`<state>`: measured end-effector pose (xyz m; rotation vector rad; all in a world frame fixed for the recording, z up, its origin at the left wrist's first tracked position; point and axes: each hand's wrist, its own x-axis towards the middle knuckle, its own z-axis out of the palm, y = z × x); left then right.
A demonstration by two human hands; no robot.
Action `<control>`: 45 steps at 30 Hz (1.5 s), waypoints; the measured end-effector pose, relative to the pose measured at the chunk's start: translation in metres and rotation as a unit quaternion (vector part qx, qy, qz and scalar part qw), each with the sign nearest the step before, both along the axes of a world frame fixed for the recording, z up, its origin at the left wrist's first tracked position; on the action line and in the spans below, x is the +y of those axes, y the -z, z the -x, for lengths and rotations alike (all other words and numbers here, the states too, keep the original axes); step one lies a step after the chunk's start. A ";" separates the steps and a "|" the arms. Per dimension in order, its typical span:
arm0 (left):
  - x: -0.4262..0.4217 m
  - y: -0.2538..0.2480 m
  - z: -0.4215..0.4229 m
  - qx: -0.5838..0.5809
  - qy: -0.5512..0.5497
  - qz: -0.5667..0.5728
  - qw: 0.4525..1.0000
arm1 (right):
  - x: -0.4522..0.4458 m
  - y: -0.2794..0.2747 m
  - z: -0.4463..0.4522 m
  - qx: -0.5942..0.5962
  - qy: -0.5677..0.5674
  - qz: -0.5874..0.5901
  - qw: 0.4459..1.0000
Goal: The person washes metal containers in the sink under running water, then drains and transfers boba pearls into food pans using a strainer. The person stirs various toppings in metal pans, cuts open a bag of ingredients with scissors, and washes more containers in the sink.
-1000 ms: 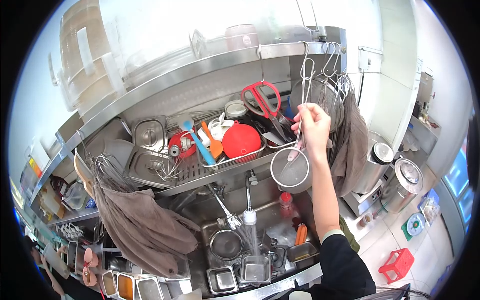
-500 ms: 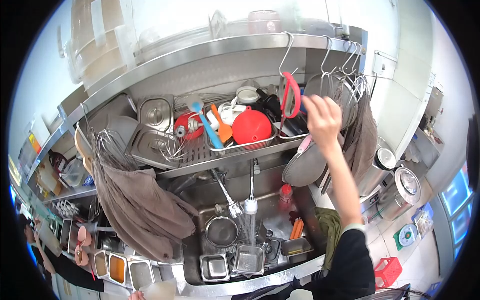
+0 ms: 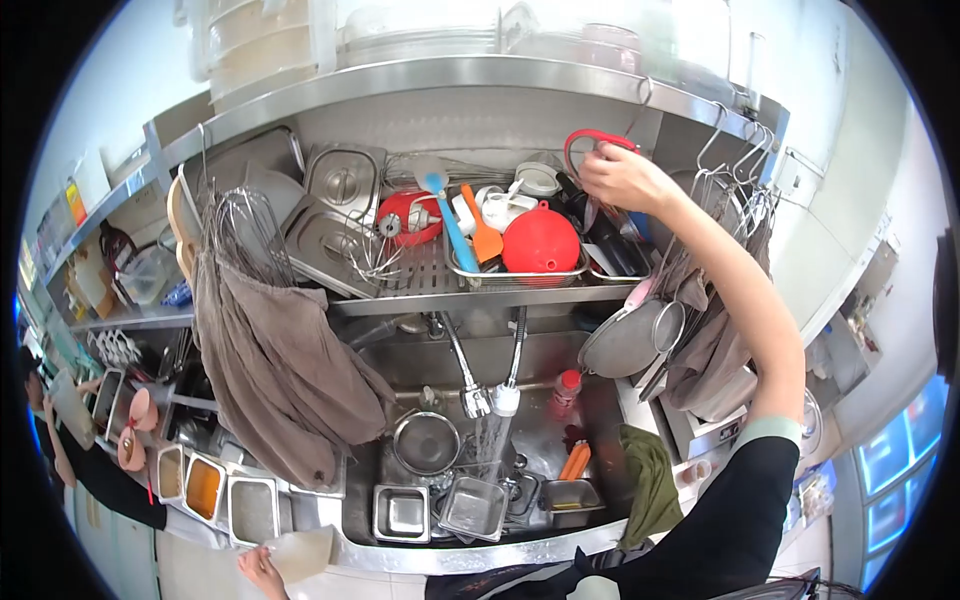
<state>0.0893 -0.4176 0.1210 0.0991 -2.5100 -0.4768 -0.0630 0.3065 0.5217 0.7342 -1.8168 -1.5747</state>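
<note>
My right hand (image 3: 622,178) is raised at the rack shelf, fingers closed round the red loop handle of what look like scissors (image 3: 590,138). Their lower part is hidden behind the hand. An S-hook (image 3: 640,100) hangs from the upper rail just above. Below the wrist lie a red round bowl-like piece (image 3: 540,238), an orange spatula (image 3: 487,238) and a blue-handled brush (image 3: 455,232) in a wire basket. At the bottom left, my left hand (image 3: 262,572) grips a pale translucent plastic piece (image 3: 302,555) by its edge; its exact kind is unclear.
Water runs from a faucet (image 3: 505,400) into the sink (image 3: 600,420) with metal pans (image 3: 474,508) and a sieve (image 3: 427,443). Brown cloths (image 3: 275,370), whisks and strainers (image 3: 640,335) hang at both sides. A co-worker's arm (image 3: 62,455) shows at far left.
My right hand has closed on the red handle, which has tilted and moved off its hanging position. The view has shifted. My left hand with the translucent piece shows more fully.
</note>
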 end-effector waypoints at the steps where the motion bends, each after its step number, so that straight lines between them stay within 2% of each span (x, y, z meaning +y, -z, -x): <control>1: 0.003 -0.003 0.000 0.006 0.012 0.004 1.000 | -0.001 -0.004 -0.002 -0.016 -0.024 0.013 1.000; 4: 0.011 -0.006 0.001 0.023 0.035 0.010 0.999 | -0.016 -0.024 -0.019 -0.100 -0.028 0.107 0.989; 6: 0.012 -0.005 -0.003 0.020 0.026 0.007 0.999 | -0.030 -0.036 -0.032 -0.111 -0.080 0.224 0.965; 7: 0.015 -0.005 0.000 0.021 0.016 0.001 1.000 | -0.039 -0.044 -0.037 -0.134 -0.108 0.299 0.938; 9: 0.007 0.001 0.006 -0.046 0.016 -0.020 0.999 | -0.041 -0.055 -0.043 -0.195 -0.131 0.473 0.849; 10: 0.005 0.012 0.009 0.034 0.027 0.005 0.999 | -0.035 -0.059 -0.043 -0.203 -0.120 0.535 0.811; 11: 0.009 0.002 0.010 -0.035 0.010 0.026 0.999 | -0.031 -0.064 -0.042 -0.239 -0.172 0.540 0.788; 12: 0.017 -0.006 0.007 -0.066 -0.012 -0.001 0.998 | -0.001 -0.058 -0.033 -0.233 -0.147 0.658 0.701; 13: 0.016 -0.001 0.006 -0.022 0.002 0.003 1.000 | 0.012 -0.058 -0.024 -0.232 -0.146 0.673 0.687; 16: -0.001 0.012 0.028 -0.083 0.008 0.032 0.996 | 0.028 -0.035 -0.007 -0.208 -0.141 0.637 0.729; 18: -0.030 0.047 0.045 -0.088 0.042 0.048 0.994 | 0.032 -0.012 -0.015 -0.174 -0.117 0.627 0.750; 19: 0.000 -0.007 0.038 -0.137 0.053 0.017 0.989 | 0.031 -0.003 -0.017 -0.164 -0.105 0.627 0.754; 21: 0.023 -0.059 0.028 -0.116 0.087 -0.008 0.989 | 0.034 0.020 -0.038 -0.123 -0.065 0.626 0.767; 23: 0.008 -0.047 0.029 -0.135 0.107 -0.019 0.985 | 0.029 0.038 -0.054 -0.097 -0.031 0.627 0.772; 28: -0.004 -0.053 0.038 -0.165 0.173 -0.042 0.970 | -0.003 0.063 -0.086 -0.051 0.031 0.621 0.781; 32: -0.014 -0.048 0.046 -0.151 0.185 -0.011 0.971 | -0.062 0.056 -0.095 -0.047 -0.011 0.598 0.800; 34: -0.017 -0.049 0.052 -0.159 0.183 -0.002 0.970 | -0.120 0.053 -0.095 -0.094 -0.073 0.591 0.798; 35: -0.017 -0.051 0.053 -0.178 0.182 -0.001 0.967 | -0.160 0.056 -0.092 -0.158 -0.109 0.593 0.782; 37: -0.016 -0.051 0.052 -0.190 0.195 -0.005 0.962 | -0.247 0.080 -0.083 -0.324 -0.140 0.599 0.719; 39: -0.020 -0.053 0.054 -0.174 0.225 -0.006 0.959 | -0.346 0.128 -0.069 -0.526 -0.078 0.567 0.628; 40: -0.022 -0.055 0.054 -0.175 0.235 -0.002 0.956 | -0.394 0.147 -0.067 -0.614 0.026 0.531 0.584; 41: -0.023 -0.058 0.054 -0.177 0.246 0.003 0.953 | -0.418 0.191 -0.054 -0.619 -0.059 0.486 0.614; 42: -0.024 -0.060 0.054 -0.178 0.258 0.006 0.950 | -0.441 0.221 -0.047 -0.618 -0.004 0.449 0.645; 45: -0.027 -0.063 0.056 -0.163 0.286 0.039 0.943 | -0.480 0.299 -0.033 -0.580 -0.055 0.419 0.696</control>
